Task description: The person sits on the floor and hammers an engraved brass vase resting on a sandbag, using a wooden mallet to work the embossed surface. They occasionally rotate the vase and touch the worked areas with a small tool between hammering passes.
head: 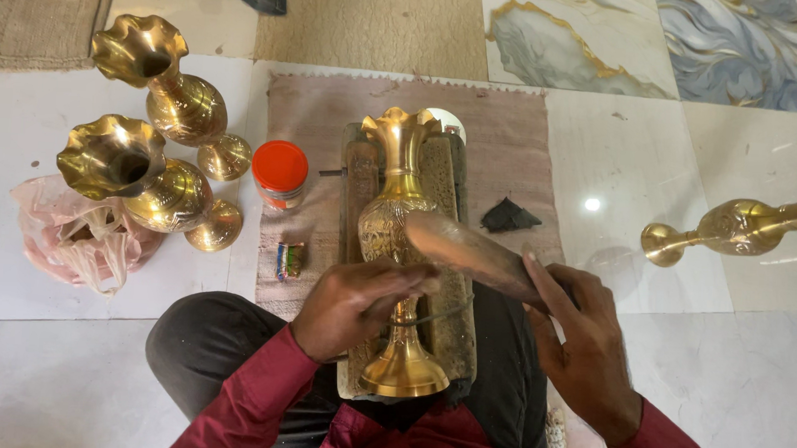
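Observation:
A tall engraved brass vase lies on a worn wooden block in front of me, its foot toward my lap. My left hand is closed over the vase's narrow stem, just above the round foot. My right hand grips a brown wooden mallet-like tool, whose broad end rests against the vase's body. Dark red sleeves cover both my forearms.
Two plain brass vases lie at the left beside a pink plastic bag. An orange-lidded jar and a small wrapped item sit on the brown cloth. A black scrap lies right of the block; another engraved vase lies far right.

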The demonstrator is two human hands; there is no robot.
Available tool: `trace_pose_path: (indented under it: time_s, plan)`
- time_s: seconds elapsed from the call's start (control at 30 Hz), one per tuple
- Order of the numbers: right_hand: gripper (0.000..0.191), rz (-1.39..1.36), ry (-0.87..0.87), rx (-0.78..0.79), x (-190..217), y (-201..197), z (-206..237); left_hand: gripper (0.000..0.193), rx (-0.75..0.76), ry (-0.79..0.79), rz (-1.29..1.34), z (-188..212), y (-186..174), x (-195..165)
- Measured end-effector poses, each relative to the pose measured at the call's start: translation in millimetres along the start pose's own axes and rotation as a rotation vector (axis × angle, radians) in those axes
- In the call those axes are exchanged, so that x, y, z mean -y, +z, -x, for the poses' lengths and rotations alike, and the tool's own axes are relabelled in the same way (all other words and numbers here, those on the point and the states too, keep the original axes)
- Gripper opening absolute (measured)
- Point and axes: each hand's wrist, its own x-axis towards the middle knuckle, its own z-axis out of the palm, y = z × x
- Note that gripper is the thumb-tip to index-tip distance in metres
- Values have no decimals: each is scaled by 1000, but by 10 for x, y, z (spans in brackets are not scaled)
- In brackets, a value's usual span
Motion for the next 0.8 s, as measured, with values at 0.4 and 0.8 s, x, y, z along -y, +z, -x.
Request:
trace_pose_path:
  time_s: [0.4, 0.8]
  plan:
    - [63, 348, -220, 130, 22, -76, -344, 44, -384, -103, -37, 367, 291, 195]
    - [70, 204, -377, 180, 482, -403, -715, 28, -402, -98, -93, 334, 240, 93]
